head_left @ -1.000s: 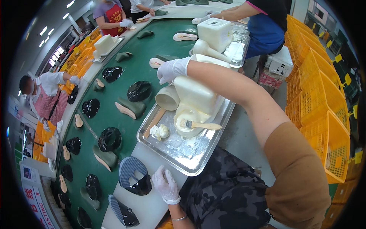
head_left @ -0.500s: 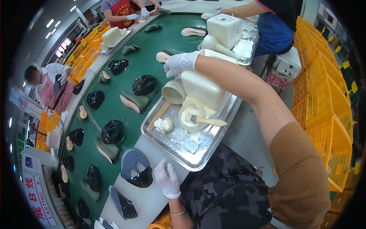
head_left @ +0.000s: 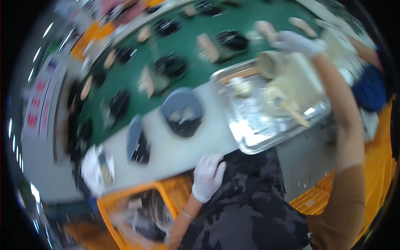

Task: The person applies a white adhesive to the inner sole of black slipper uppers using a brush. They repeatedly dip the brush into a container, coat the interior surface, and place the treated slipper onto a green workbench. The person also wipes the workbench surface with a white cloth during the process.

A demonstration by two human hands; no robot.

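My right hand, in a white glove, reaches over the green belt beyond the tray. Its fingers close on the near end of a shoe last with a pale pinkish sole; blur hides the exact grip. My left hand, also gloved, rests at the near table edge, holding nothing, fingers slightly apart. Beyond it lie a slipper with a blue-grey sole and black strap and a second one on its side. Under my right arm, the metal tray holds a white container and a wooden-handled brush over a white cup.
The green belt carries several lasts and shiny black uppers. A white cloth bundle sits at the table's left end. Below the edge stands an orange crate with clear plastic inside. A person in blue sits at the right.
The view has swung left and blurred, so the tray and slippers appear farther right and the orange crate shows below. My right hand now has the pinkish-soled last in its fingers.
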